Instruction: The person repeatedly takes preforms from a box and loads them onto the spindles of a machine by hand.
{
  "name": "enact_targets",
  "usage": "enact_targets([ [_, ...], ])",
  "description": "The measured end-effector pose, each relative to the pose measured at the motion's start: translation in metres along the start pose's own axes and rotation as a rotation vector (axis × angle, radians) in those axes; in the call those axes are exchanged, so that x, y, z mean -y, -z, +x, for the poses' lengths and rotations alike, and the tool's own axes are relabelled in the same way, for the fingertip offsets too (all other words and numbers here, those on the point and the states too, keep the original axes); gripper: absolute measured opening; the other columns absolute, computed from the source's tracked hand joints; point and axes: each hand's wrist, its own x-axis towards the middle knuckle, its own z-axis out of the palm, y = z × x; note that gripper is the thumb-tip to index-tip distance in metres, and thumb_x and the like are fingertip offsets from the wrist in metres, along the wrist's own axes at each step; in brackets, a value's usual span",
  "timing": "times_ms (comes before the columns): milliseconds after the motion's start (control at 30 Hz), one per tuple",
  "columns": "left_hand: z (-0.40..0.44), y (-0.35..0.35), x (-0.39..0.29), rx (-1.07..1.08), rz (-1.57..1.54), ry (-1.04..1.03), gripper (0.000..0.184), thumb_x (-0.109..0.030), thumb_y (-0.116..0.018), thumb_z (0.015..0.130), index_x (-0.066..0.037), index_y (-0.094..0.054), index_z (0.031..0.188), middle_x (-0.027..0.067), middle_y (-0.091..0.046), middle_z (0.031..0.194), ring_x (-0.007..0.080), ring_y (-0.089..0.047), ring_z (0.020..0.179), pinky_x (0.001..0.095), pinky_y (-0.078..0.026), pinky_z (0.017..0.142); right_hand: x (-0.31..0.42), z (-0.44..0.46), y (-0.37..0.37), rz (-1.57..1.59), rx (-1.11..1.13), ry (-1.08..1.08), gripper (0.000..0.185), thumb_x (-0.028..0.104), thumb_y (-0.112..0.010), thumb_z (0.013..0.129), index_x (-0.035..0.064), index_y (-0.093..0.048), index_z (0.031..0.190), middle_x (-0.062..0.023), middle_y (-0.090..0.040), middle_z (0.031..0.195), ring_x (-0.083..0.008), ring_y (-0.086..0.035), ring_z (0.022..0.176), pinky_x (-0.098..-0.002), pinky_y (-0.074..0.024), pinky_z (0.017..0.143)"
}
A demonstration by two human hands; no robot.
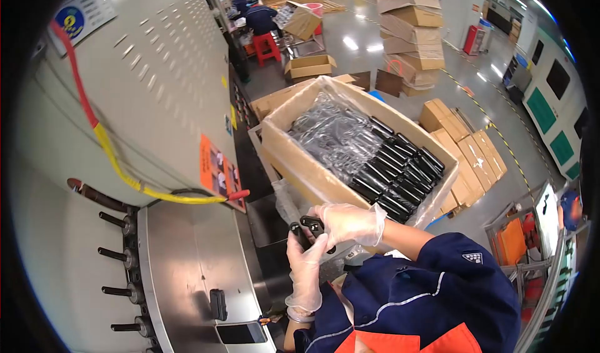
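My left hand (304,273), in a clear glove, is closed around a glossy black tube (298,233) whose end points up. Close beside it, my gloved right hand (347,223) grips another black tube (312,224); the two hands touch or nearly touch. How many pieces each hand holds is partly hidden by the fingers. Just beyond my hands stands a large open carton (284,141) lined with plastic. Rows of similar black tubes (400,176) lie in its near right part, with crumpled clear plastic film (334,131) over the rest.
At left, a machine has several spindles with black rods (115,254) and a metal ledge (181,253) bearing a small black block (218,304). A red-and-yellow hose (125,176) hangs across its panel. Stacked cartons (465,143) stand behind the open carton; people sit farther back.
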Motion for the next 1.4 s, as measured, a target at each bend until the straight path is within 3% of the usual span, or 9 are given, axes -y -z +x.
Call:
enact_targets([
  [167,0.019,-0.024,0.011,0.278,0.212,0.104,0.028,-0.004,-0.072,0.077,-0.004,-0.057,0.101,-0.0025,-0.056,0.087,0.0049,-0.052,0.078,0.0205,-0.045,0.072,-0.021,-0.027,0.041,0.118,0.104,-0.043,0.074,0.029,-0.084,0.059,-0.0048,-0.052,0.117,-0.016,-0.067,0.085,-0.0237,-0.066,0.082,-0.0309,-0.0488,0.074],
  [367,0.031,-0.044,0.022,0.206,-0.369,0.348,0.038,-0.014,-0.062,0.076,-0.001,-0.054,0.111,0.0062,-0.06,0.09,0.0173,-0.058,0.082,0.0307,-0.047,0.079,-0.044,-0.039,0.059,0.533,-0.063,-0.212,0.023,0.022,-0.063,0.088,0.004,-0.062,0.102,-0.002,-0.065,0.092,-0.0082,-0.056,0.083,-0.0267,-0.046,0.078],
  [567,0.031,-0.046,0.052,0.188,-0.434,0.407,0.052,-0.014,-0.059,0.07,-0.001,-0.051,0.12,0.0084,-0.059,0.108,0.0214,-0.059,0.094,0.0352,-0.048,0.087,-0.048,-0.038,0.045,0.942,-0.28,-0.137,0.05,0.013,-0.064,0.088,-0.0062,-0.042,0.129,-0.0053,-0.062,0.105,-0.0103,-0.056,0.099,-0.0264,-0.0434,0.089],
  [733,0.027,-0.063,0.042,0.119,-0.413,0.524,0.044,-0.013,-0.057,0.079,-0.002,-0.05,0.121,0.0085,-0.059,0.109,0.0218,-0.058,0.098,0.035,-0.048,0.088,-0.083,-0.031,0.022,-0.523,-0.504,0.185,0.07,0.026,-0.06,0.091,-0.0034,-0.023,0.142,-0.0167,-0.056,0.12,-0.0182,-0.055,0.109,-0.0336,-0.0426,0.096],
  [833,0.034,-0.061,0.044,0.197,-0.268,0.617,0.045,-0.013,-0.061,0.082,0.002,-0.047,0.122,0.0102,-0.057,0.108,0.0197,-0.059,0.086,0.0319,-0.05,0.079,-0.053,-0.031,0.073,0.698,-0.026,-0.293,0.063,0.032,-0.06,0.091,-0.0005,-0.035,0.138,-0.0183,-0.058,0.116,-0.019,-0.06,0.101,-0.0358,-0.0467,0.091],
  [900,0.033,-0.066,0.044,0.296,-0.448,0.54,0.048,-0.012,-0.064,0.08,0.001,-0.046,0.123,0.01,-0.055,0.109,0.0187,-0.057,0.088,0.0309,-0.049,0.081,-0.07,-0.024,0.089,0.094,-0.452,-0.089,0.038,0.031,-0.062,0.089,0.0011,-0.059,0.111,-0.0077,-0.066,0.094,-0.0114,-0.061,0.074,-0.0301,-0.0514,0.071],
  [933,0.033,-0.068,0.043,0.298,-0.448,0.541,0.048,-0.012,-0.064,0.08,0.001,-0.046,0.123,0.01,-0.055,0.109,0.0187,-0.057,0.088,0.0309,-0.049,0.081,-0.091,-0.019,0.107,0.048,-0.366,-0.184,0.053,0.045,-0.057,0.087,0.0023,-0.057,0.118,-0.0222,-0.065,0.098,-0.0324,-0.066,0.088,-0.0391,-0.051,0.079],
  [1000,0.033,-0.07,0.039,0.368,-0.45,0.476,0.051,-0.01,-0.066,0.078,0.001,-0.046,0.124,0.0106,-0.054,0.111,0.0187,-0.055,0.093,0.0303,-0.047,0.085,-0.107,-0.003,0.144,-0.304,-0.414,-0.4,0.041,0.035,-0.059,0.085,0.0021,-0.063,0.109,-0.0239,-0.065,0.093,-0.0364,-0.064,0.088,-0.0442,-0.0499,0.08],
  [1400,0.039,-0.061,0.04,0.253,-0.45,0.497,0.053,-0.009,-0.065,0.077,-0.002,-0.048,0.127,0.0138,-0.054,0.112,0.0241,-0.056,0.098,0.0362,-0.047,0.09,-0.231,0.054,0.147,-1.232,-0.379,-0.447,0.016,0.009,-0.055,0.079,0.0034,-0.064,0.091,-0.0131,-0.06,0.09,-0.0262,-0.062,0.089,-0.0341,-0.0506,0.067],
])
